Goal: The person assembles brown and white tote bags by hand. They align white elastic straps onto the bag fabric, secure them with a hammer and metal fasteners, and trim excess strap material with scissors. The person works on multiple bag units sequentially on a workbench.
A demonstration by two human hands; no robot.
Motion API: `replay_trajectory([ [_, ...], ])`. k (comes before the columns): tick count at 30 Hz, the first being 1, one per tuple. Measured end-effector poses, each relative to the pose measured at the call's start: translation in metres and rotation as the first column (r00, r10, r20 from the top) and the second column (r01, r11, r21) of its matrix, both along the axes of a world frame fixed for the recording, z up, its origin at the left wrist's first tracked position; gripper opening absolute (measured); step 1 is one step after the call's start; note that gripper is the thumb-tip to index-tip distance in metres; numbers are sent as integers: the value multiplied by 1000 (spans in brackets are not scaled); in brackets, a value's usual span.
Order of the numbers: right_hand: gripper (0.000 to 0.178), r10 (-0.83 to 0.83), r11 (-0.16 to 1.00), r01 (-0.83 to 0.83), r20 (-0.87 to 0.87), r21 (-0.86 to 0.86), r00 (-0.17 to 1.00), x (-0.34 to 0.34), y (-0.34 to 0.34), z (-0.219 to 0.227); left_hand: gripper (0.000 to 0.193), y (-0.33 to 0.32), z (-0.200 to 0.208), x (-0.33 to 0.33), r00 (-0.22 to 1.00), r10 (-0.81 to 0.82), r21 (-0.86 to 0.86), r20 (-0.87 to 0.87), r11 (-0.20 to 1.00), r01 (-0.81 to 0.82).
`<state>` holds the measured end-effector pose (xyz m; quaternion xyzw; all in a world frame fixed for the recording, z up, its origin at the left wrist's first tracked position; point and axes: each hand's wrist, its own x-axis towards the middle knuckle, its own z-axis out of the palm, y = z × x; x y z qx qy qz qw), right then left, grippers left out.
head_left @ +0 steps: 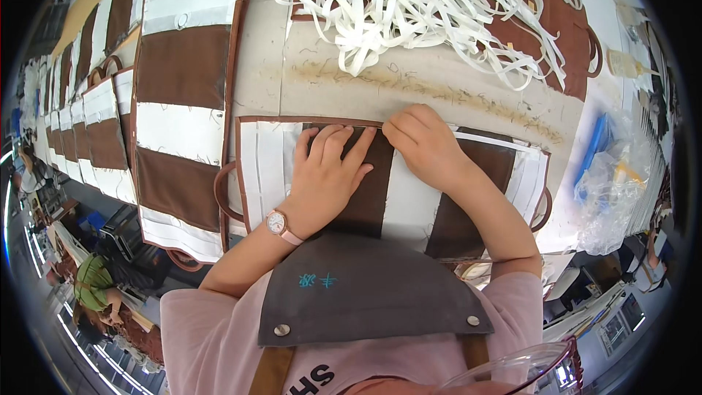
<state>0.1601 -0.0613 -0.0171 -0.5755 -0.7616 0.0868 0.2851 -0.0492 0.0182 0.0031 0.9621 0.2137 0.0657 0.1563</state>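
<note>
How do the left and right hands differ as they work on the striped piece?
The left hand lies with its fingers spread; the right hand has its fingers curled together.
The left wrist wears a watch; the right wrist is bare.
Both hands are at the upper edge of the striped piece, close beside each other.

The head fisheye looks down from close above.
</note>
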Motion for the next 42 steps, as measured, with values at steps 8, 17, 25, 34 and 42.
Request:
replay_trajectory([
  [8, 24, -165, 983, 147, -179, -107, 970, -11, 0, -3, 60, 2, 1, 0, 1000, 13, -22, -12, 1000, -13],
  [17, 17, 41, 995, -29, 119, -94, 992, -14, 3, 13, 60, 0, -1, 0, 999, 41, -49, 16, 998, -40],
  [25, 18, -22, 998, 35, 243, -49, 970, -21, -4, 14, 61, 6, 0, -2, 995, 98, 84, -19, 992, -96],
  [34, 21, -342, 923, 286, -210, -257, 916, -10, -5, 15, 64, -8, 6, 6, 999, 30, -41, -29, 999, -31],
  [42, 12, -257, 960, 222, -226, -172, 939, -4, 3, 7, 62, -13, -1, 16, 1000, 6, 24, 7, 1000, -6],
])
